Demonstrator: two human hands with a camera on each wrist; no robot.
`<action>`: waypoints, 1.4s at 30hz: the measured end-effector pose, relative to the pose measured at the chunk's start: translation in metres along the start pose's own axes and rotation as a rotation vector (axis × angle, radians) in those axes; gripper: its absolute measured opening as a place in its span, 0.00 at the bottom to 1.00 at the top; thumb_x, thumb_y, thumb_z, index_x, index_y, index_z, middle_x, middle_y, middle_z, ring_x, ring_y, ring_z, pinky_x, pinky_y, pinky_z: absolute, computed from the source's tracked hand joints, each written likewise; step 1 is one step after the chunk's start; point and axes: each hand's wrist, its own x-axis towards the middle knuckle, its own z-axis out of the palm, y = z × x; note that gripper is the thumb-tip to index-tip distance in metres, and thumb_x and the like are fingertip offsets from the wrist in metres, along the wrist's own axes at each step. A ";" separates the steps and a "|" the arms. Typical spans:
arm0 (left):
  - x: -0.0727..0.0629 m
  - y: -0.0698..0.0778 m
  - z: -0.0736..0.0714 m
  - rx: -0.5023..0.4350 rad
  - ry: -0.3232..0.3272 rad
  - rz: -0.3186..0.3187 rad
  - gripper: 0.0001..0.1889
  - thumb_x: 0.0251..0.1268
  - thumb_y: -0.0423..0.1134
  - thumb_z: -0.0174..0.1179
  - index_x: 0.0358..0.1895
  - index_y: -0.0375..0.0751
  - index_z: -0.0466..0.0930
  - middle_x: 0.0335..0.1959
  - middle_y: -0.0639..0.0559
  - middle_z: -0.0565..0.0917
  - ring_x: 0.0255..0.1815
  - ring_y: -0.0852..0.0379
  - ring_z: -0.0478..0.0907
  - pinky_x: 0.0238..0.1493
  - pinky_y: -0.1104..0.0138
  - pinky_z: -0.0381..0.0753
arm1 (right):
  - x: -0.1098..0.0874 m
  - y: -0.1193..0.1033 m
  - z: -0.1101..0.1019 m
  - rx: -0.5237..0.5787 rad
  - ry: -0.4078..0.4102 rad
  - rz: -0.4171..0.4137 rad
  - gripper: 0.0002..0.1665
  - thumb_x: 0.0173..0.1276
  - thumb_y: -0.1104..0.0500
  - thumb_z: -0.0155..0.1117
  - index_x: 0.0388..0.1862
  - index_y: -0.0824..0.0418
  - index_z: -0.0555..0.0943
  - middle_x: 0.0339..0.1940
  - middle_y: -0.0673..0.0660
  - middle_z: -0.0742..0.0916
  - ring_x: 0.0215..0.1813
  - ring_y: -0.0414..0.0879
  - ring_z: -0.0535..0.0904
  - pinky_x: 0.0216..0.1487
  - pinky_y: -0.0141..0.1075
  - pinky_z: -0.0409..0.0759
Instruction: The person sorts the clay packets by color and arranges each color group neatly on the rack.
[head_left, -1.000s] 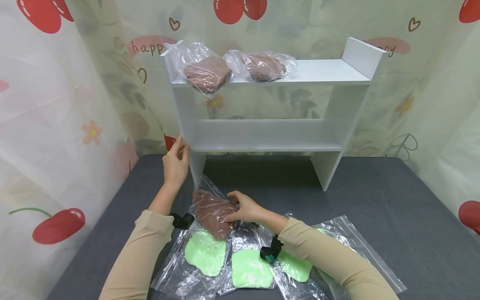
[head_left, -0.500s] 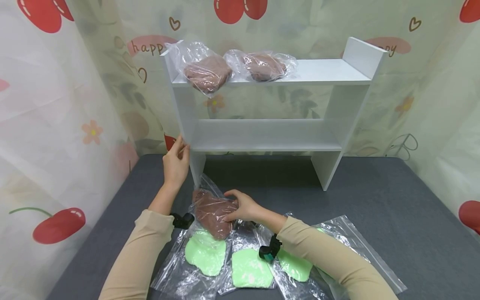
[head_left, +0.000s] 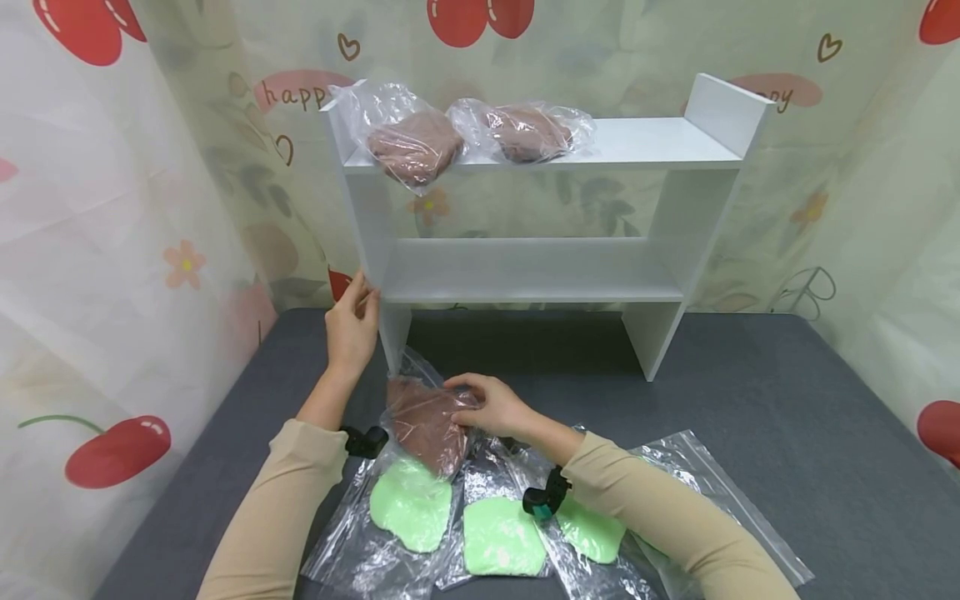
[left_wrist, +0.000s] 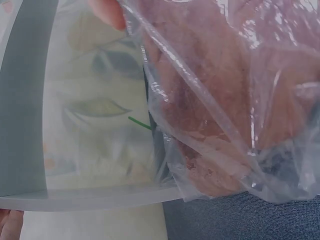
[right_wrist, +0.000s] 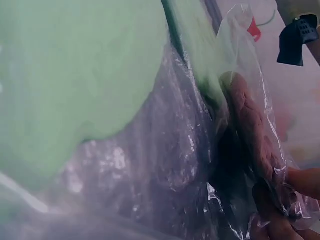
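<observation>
Before the white two-board shelf [head_left: 525,271], your right hand [head_left: 497,407] pinches the clear plastic bag of brown lump [head_left: 423,421]; support its weight evenly. Your left hand [head_left: 351,332] touches the shelf's side, grip unclear.

A booth-like tabletop workspace, its wider building unseen: sheeting [head_left: 622,58] printed with cherries, hearts and flowers hangs behind and on both sides of a white 2-board shelf [head_left: 525,275], beneath which a dark gray table [head_left: 750,383] spreads.
</observation>
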 end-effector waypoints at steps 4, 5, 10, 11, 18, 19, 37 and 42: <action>0.000 0.000 0.000 0.005 0.002 -0.003 0.25 0.70 0.34 0.51 0.69 0.36 0.61 0.61 0.32 0.73 0.54 0.39 0.78 0.52 0.50 0.79 | -0.003 0.000 -0.004 0.057 0.010 -0.039 0.25 0.61 0.62 0.66 0.59 0.55 0.76 0.59 0.60 0.79 0.39 0.42 0.78 0.31 0.30 0.77; 0.000 0.000 0.000 0.005 0.001 -0.004 0.25 0.70 0.34 0.50 0.69 0.36 0.61 0.61 0.32 0.73 0.54 0.39 0.78 0.52 0.50 0.79 | -0.003 0.001 -0.006 0.076 0.010 -0.043 0.25 0.61 0.62 0.66 0.58 0.56 0.77 0.59 0.60 0.79 0.40 0.43 0.79 0.31 0.32 0.79; 0.000 0.001 0.000 0.006 0.003 -0.009 0.25 0.70 0.34 0.51 0.69 0.36 0.61 0.60 0.32 0.74 0.54 0.40 0.78 0.52 0.51 0.79 | -0.008 -0.002 -0.014 0.141 0.016 -0.025 0.23 0.62 0.63 0.65 0.58 0.57 0.77 0.59 0.62 0.80 0.37 0.42 0.83 0.32 0.38 0.83; 0.000 0.002 0.000 0.005 0.005 -0.010 0.25 0.70 0.34 0.51 0.69 0.36 0.61 0.60 0.32 0.74 0.54 0.40 0.78 0.52 0.51 0.79 | -0.009 -0.002 -0.015 0.145 0.021 -0.018 0.23 0.62 0.62 0.65 0.58 0.57 0.77 0.59 0.61 0.79 0.38 0.43 0.83 0.33 0.38 0.83; 0.000 0.001 0.001 0.001 0.019 0.007 0.25 0.69 0.33 0.51 0.68 0.36 0.62 0.59 0.32 0.75 0.54 0.39 0.78 0.51 0.50 0.79 | -0.015 -0.008 -0.026 0.185 0.056 -0.020 0.23 0.62 0.61 0.65 0.58 0.56 0.77 0.60 0.60 0.79 0.52 0.50 0.81 0.41 0.36 0.84; 0.000 0.001 0.001 0.001 0.019 0.008 0.25 0.69 0.33 0.51 0.68 0.36 0.62 0.59 0.32 0.75 0.54 0.39 0.78 0.51 0.50 0.79 | -0.016 -0.009 -0.028 0.192 0.055 -0.027 0.23 0.62 0.61 0.65 0.58 0.56 0.77 0.59 0.60 0.79 0.52 0.50 0.81 0.42 0.36 0.84; -0.001 0.002 0.001 0.000 0.025 0.005 0.25 0.69 0.33 0.52 0.68 0.35 0.63 0.58 0.32 0.75 0.53 0.39 0.79 0.51 0.51 0.79 | -0.033 -0.019 -0.048 0.219 0.029 -0.080 0.23 0.63 0.63 0.64 0.58 0.59 0.77 0.56 0.62 0.80 0.46 0.42 0.81 0.42 0.35 0.83; -0.002 0.003 0.000 0.000 0.024 0.003 0.24 0.69 0.34 0.52 0.67 0.35 0.63 0.59 0.33 0.75 0.53 0.40 0.79 0.51 0.51 0.80 | -0.037 -0.021 -0.053 0.224 0.027 -0.070 0.23 0.63 0.65 0.63 0.58 0.59 0.76 0.58 0.61 0.80 0.48 0.44 0.82 0.45 0.38 0.83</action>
